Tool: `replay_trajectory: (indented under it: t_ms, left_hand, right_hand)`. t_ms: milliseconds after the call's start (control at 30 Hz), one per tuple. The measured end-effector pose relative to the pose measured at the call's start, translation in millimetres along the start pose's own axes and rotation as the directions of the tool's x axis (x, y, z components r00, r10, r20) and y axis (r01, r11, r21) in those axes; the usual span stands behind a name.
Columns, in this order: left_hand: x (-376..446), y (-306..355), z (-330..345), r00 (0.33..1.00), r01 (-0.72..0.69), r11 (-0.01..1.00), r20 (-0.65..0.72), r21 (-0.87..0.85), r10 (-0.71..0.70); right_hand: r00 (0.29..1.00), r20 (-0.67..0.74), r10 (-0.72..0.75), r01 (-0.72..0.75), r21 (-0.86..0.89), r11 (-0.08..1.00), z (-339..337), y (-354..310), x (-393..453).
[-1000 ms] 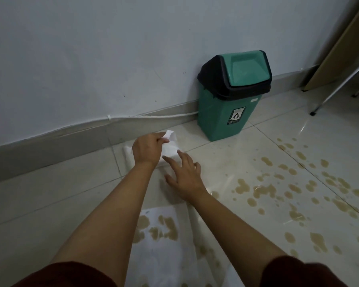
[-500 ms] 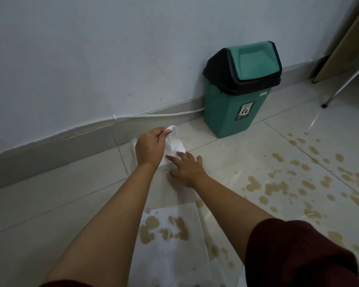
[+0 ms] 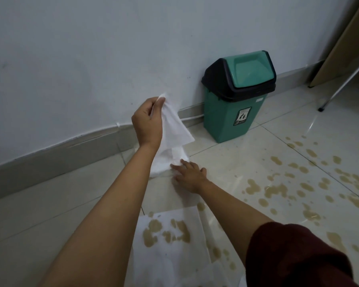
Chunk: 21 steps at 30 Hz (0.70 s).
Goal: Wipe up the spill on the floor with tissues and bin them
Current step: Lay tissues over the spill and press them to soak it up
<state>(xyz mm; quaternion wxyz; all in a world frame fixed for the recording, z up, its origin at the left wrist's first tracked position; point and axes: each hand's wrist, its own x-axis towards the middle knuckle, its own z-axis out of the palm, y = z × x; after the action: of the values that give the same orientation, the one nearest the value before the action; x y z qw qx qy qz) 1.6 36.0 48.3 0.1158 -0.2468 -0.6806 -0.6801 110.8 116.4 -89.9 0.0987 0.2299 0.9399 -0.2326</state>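
Note:
My left hand (image 3: 147, 123) is raised above the floor and pinches the top corner of a white tissue (image 3: 175, 129), which hangs down from it. Its lower end joins a small heap of white tissue (image 3: 164, 163) on the floor. My right hand (image 3: 190, 174) lies flat with spread fingers on the edge of that heap. Nearer to me, a spread white tissue (image 3: 170, 241) lies on the tiles, soaked through with brown blotches. Brown spill drops (image 3: 278, 189) dot the floor to the right. A green bin (image 3: 236, 98) with a black collar and swing lid stands by the wall.
A grey skirting board (image 3: 56, 154) with a white cable runs along the white wall. At the far right stand a wooden panel (image 3: 340, 44) and a slanted metal leg (image 3: 340, 85). The floor is glossy pale tile.
My left hand has lifted from near the floor, drawing the tissue up and out of the heap. My right hand has stayed pressed on the heap.

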Motion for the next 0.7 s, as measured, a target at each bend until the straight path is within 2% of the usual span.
replay_trajectory:
  t_ms: [33,67,100,133,167,200,233,267,300,333,467,600,700]
  left_hand:
    - [4.1,4.9,2.1,1.000,0.027,0.999,0.001,-0.022,-0.027]
    - [5.7,7.8,3.5,0.998,0.069,0.996,0.003,-0.049,-0.069]
    - [5.4,8.2,4.9,0.993,0.121,0.989,0.008,-0.081,-0.120]
    - [2.6,6.3,5.9,0.984,0.177,0.978,0.018,-0.107,-0.176]
    - [-4.0,3.6,6.4,0.973,0.229,0.966,0.028,-0.119,-0.228]
    - [-12.2,-0.9,7.2,0.960,0.280,0.953,0.037,-0.117,-0.277]
    - [-24.6,-5.4,7.9,0.942,0.336,0.936,0.047,-0.109,-0.333]
    - [-38.5,-9.8,8.4,0.920,0.392,0.914,0.053,-0.102,-0.388]
    - [-50.8,-14.3,9.3,0.898,0.439,0.894,0.059,-0.093,-0.435]
    - [-67.3,-17.0,9.5,0.878,0.479,0.875,0.069,-0.067,-0.474]
    - [-115.1,-21.6,7.7,0.816,0.570,0.822,0.103,0.013,-0.568]
    - [-155.3,-19.1,3.7,0.753,0.638,0.767,0.154,0.065,-0.639]
    - [-183.3,-17.3,0.5,0.748,0.625,0.767,0.173,0.142,-0.641]
  right_hand:
    - [0.992,-0.120,0.044,-0.019,0.200,0.980,-1.4,-0.4,-3.4]
    - [0.961,-0.234,0.148,-0.024,0.462,0.886,-4.6,-1.9,-9.1]
    - [0.912,-0.279,0.301,0.004,0.739,0.673,-9.6,-4.0,-15.2]
    - [0.871,-0.220,0.439,0.050,0.929,0.366,-15.8,-5.1,-22.1]
    - [0.861,-0.104,0.498,0.088,0.995,0.055,-21.9,-3.3,-29.5]
    - [0.883,0.005,0.469,0.098,0.976,-0.195,-28.4,1.0,-35.1]
    - [0.912,0.062,0.405,0.096,0.928,-0.359,-34.2,7.2,-43.9]
    - [0.934,0.075,0.350,0.095,0.891,-0.444,-39.2,13.1,-53.0]
    - [0.949,0.070,0.307,0.084,0.884,-0.461,-44.6,17.0,-60.8]
    - [0.955,0.067,0.287,0.067,0.899,-0.432,-46.3,21.8,-71.5]
    - [0.933,0.048,0.358,0.009,0.988,-0.157,-50.4,32.4,-104.3]
    - [0.804,-0.006,0.594,-0.013,1.000,0.028,-29.4,56.3,-136.7]
    - [0.763,-0.121,0.635,-0.002,0.982,0.190,-7.4,72.4,-161.7]
